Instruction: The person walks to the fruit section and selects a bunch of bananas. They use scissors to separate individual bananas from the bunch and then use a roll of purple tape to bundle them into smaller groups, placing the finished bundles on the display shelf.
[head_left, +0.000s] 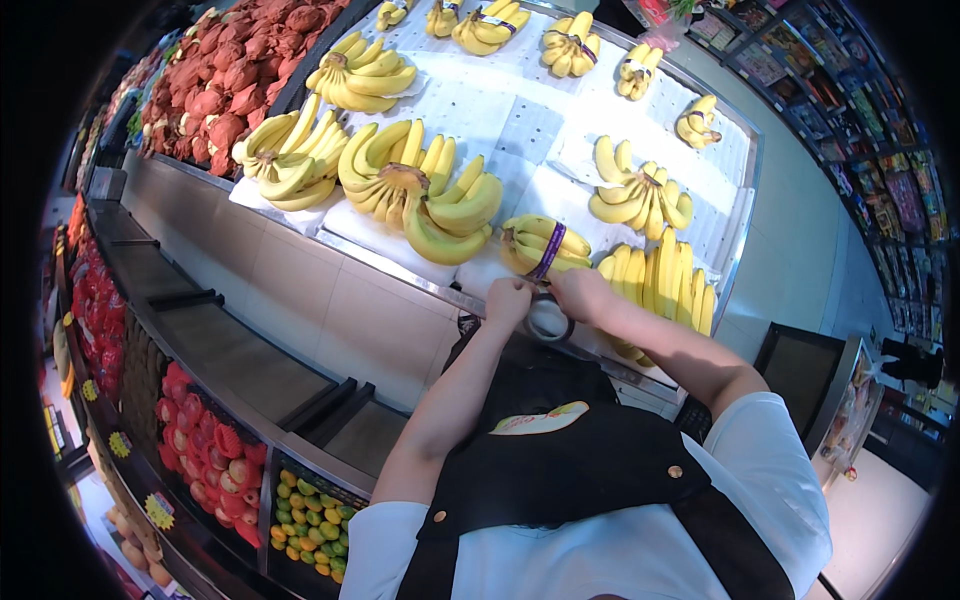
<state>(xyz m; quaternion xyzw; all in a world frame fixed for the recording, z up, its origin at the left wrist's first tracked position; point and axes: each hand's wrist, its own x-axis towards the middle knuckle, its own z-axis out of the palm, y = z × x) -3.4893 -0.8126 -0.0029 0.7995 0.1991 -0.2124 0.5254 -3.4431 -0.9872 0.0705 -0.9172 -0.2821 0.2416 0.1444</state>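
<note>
A bunch of bananas (529, 236) lies at the near edge of the display table, with a purple tape band (550, 251) around it. The band's lower end runs down to my two hands. My left hand (511, 300) has its fingertips pinched together at this end. Close beside it, my right hand (579, 294) also pinches there, against the near side of the bunch. A tape roll (549, 319), seen as a dark ring, is just below and between my hands. My fingers hide the exact point of grip.
Large unbanded bananas (420, 191) lie left of my hands and more bananas (667, 274) lie right. Smaller banded bunches (570, 46) line the far side. The metal table edge (397, 270) runs before me. Red-wrapped fruit (214, 457) and green-orange citrus (311, 521) fill bins at lower left.
</note>
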